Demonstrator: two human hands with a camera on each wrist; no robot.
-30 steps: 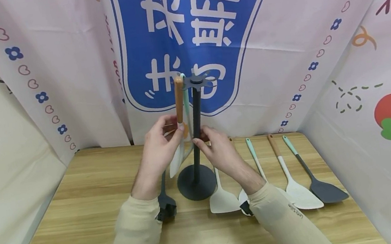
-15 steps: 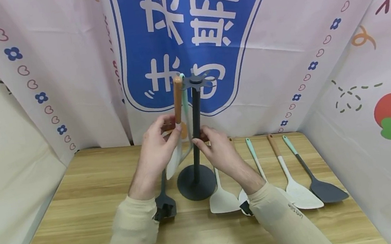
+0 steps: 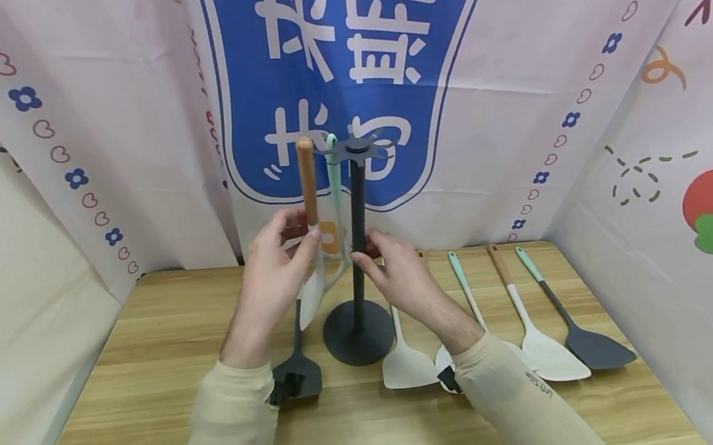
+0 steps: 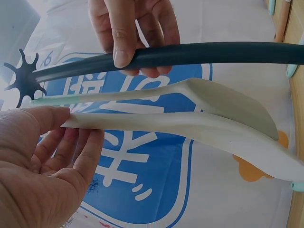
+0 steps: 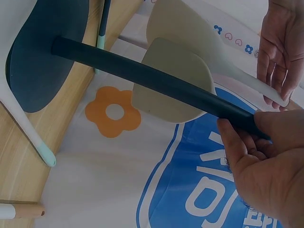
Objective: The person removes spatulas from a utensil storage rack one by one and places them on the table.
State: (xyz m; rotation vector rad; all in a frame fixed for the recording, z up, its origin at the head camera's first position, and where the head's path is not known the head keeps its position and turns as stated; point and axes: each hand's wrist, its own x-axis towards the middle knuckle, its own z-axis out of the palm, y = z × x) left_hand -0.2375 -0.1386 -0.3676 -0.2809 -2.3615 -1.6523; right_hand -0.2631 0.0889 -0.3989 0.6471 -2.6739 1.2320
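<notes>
My left hand pinches a white spatula with a wooden handle just below the wood, holding it upright with its head downward. To its right stands a black utensil stand with a round base and a star-shaped hook top. My right hand grips the stand's pole between thumb and fingers. From a hook on the left side hangs a pale spatula with a mint handle. In the right wrist view, its head overlaps the held spatula's head.
A dark spatula lies on the wooden table left of the base. To the right lie a beige spatula, a white one with a wooden handle and a dark one with a mint handle. A printed cloth backs the table.
My left hand has shifted left with the wooden-handled spatula, widening the gap between it and the hanging mint-handled spatula. The right hand stays on the pole, and the stand has not moved.
</notes>
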